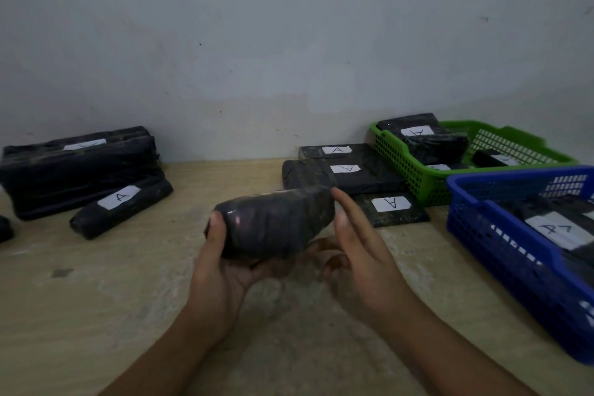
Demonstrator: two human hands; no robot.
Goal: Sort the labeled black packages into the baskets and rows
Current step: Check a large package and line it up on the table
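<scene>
My left hand (221,270) grips a black wrapped package (273,222) from below, thumb up on its left end, above the middle of the table; no label shows on it. My right hand (363,254) is at the package's right end with straight fingers, the fingertips touching or very near it. A row of three flat black packages labelled A (345,169) lies just behind. A green basket (414,167) at the back right and a blue basket (475,219) at the right each hold labelled black packages.
At the back left a large black bundle (77,167) lies against the wall, with a slim package labelled A (120,207) in front of it. Another dark package (4,228) is cut off at the left edge. The beige table (96,299) ends at a grey wall.
</scene>
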